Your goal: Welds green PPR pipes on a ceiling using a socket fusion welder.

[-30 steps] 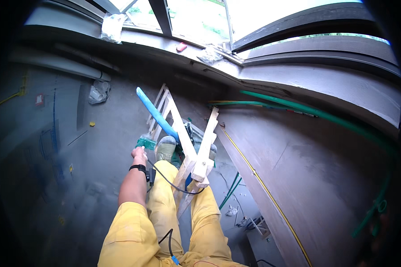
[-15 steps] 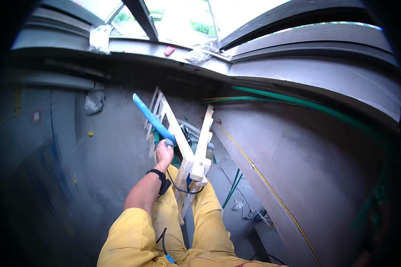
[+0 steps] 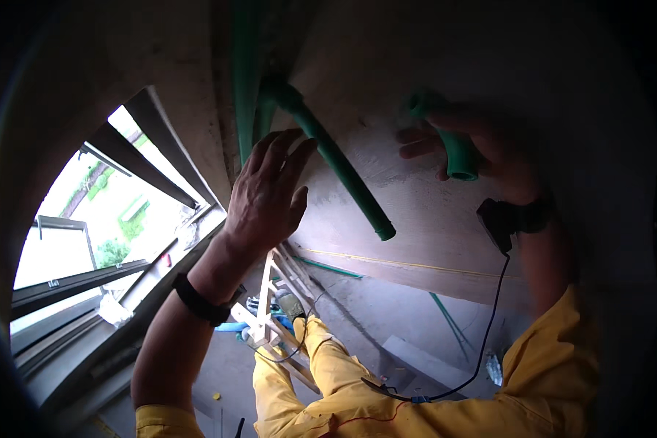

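Observation:
A straight green plastic pipe [image 3: 350, 179] slants down and to the right from a fitting [image 3: 288, 95] at the top of the view. Beside it, my left hand [image 3: 270, 190] is raised with its fingers stretched out and apart. Its fingertips are next to the pipe; whether they touch it I cannot tell. At the upper right, my right hand [image 3: 500, 153] holds a short, curved green pipe piece [image 3: 460, 155]. One open end of the piece faces down toward me, and shadow partly hides the palm side of this hand.
Longer green pipes [image 3: 243, 80] run along the corner beside the left hand. Below stands a wooden stepladder [image 3: 269, 292] near my legs [image 3: 328, 358], with a blue tube [image 3: 230, 327] by it. Windows [image 3: 87, 226] fill the left side. A black cable [image 3: 493, 321] hangs from my right wrist.
The view has swung from the floor and ladder to the pipes above. My left hand has left the blue tube and ladder and risen. My right hand has appeared with the curved pipe piece.

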The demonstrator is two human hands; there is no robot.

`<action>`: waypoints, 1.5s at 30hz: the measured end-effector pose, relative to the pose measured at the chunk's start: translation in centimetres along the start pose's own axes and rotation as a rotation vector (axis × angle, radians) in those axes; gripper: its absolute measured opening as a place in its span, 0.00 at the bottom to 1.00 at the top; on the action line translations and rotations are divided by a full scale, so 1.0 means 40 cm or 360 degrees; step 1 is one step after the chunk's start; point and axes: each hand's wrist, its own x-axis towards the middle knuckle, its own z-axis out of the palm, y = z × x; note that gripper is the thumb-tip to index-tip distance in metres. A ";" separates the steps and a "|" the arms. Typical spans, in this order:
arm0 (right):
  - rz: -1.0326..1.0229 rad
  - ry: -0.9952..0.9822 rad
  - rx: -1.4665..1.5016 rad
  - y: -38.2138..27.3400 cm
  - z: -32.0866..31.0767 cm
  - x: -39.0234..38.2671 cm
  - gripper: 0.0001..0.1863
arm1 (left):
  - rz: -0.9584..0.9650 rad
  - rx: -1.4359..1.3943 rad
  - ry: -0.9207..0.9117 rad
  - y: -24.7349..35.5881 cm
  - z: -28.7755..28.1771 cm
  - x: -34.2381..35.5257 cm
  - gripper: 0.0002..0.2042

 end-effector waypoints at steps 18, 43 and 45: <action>-0.0698 0.0379 -0.0626 0.606 0.173 -0.116 0.24 | 0.0816 0.0812 -0.1250 -0.169 0.096 0.253 0.11; -0.1105 0.0705 -0.1252 0.532 0.152 -0.041 0.27 | 0.0840 0.0810 -0.1138 -0.190 0.106 0.244 0.13; -0.1135 0.0732 -0.1243 0.523 0.150 -0.043 0.27 | 0.0865 0.0731 -0.1111 -0.194 0.106 0.246 0.13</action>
